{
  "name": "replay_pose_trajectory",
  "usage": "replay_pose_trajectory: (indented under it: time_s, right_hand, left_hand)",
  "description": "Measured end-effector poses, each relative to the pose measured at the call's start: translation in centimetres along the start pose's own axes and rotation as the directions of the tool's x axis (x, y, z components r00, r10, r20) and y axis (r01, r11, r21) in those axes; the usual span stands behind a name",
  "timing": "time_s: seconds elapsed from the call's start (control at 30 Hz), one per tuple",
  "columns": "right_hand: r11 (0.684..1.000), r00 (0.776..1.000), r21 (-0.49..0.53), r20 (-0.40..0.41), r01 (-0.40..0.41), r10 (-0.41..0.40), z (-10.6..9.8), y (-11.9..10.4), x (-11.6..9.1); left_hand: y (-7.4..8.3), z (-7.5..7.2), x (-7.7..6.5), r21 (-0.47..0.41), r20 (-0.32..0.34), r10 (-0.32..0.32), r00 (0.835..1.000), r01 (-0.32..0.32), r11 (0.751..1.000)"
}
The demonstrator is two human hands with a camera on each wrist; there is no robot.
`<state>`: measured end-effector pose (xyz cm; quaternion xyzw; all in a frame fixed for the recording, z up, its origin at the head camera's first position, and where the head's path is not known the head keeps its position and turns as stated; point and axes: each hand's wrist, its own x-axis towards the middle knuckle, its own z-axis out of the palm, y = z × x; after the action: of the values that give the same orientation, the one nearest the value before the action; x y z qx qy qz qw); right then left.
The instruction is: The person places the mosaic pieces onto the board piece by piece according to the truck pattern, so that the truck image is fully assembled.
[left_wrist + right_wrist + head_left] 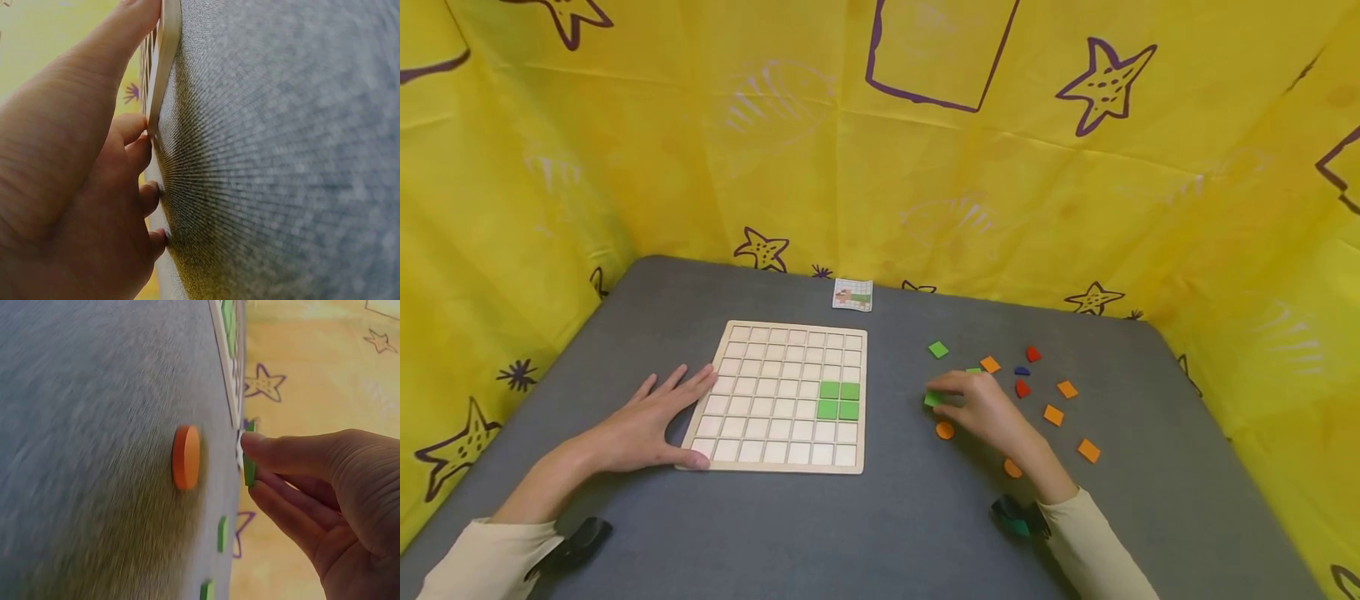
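A pale wooden grid board (767, 467) lies left of the table's middle, with a two-by-two block of green square tiles (838, 400) set in its right part. My left hand (640, 421) rests at the board's left side, fingers spread and straight, thumb on the near-left corner. In the left wrist view the thumb lies along the board's edge (164, 62). To the right of the board, my right hand (988, 408) pinches a green square tile (250, 456) between thumb and fingers, lifted off the table in the right wrist view. An orange round tile (945, 430) lies just below that hand.
Loose tiles are scattered on the right: a green square (938, 350), several orange squares (1054, 415), red pieces (1033, 354), a blue half-round (1022, 371) and an orange rounded piece (1012, 468). A small picture card (853, 295) lies behind the board. Yellow cloth (880, 167) surrounds the table.
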<state>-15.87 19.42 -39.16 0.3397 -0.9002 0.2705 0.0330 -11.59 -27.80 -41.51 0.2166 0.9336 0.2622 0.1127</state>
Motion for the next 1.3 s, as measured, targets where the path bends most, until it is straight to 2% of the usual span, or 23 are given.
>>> replay_pose_trajectory:
  time_s: [0.3,0.5,0.67,0.87,1.3]
  right_hand:
    - [1.000,1.000,0.006,0.020,0.024,-0.024,1.8,-1.1,2.6]
    - [0.998,0.996,-0.036,0.063,0.058,-0.056,3.0,-2.3,4.1]
    - [0.997,0.994,-0.004,0.079,0.082,-0.081,4.1,-3.2,5.6]
    - [0.994,0.989,-0.015,0.102,0.109,-0.107,5.3,-4.4,7.5]
    - [0.987,0.974,0.059,0.164,0.149,-0.157,7.5,-6.5,11.4]
  left_hand:
    - [-0.1,0.0,0.0,0.011,0.000,0.001,1.000,-0.001,1.000]
    - [0.0,-0.1,0.1,0.007,0.006,0.001,1.000,-0.001,1.000]
    - [0.0,0.0,0.1,-0.007,0.010,-0.018,1.000,0.018,1.000]
    - [-0.1,-0.1,0.1,-0.018,0.006,-0.013,1.000,0.014,1.000]
    - [0.0,-0.2,0.1,-0.028,0.018,-0.033,0.999,0.033,0.999]
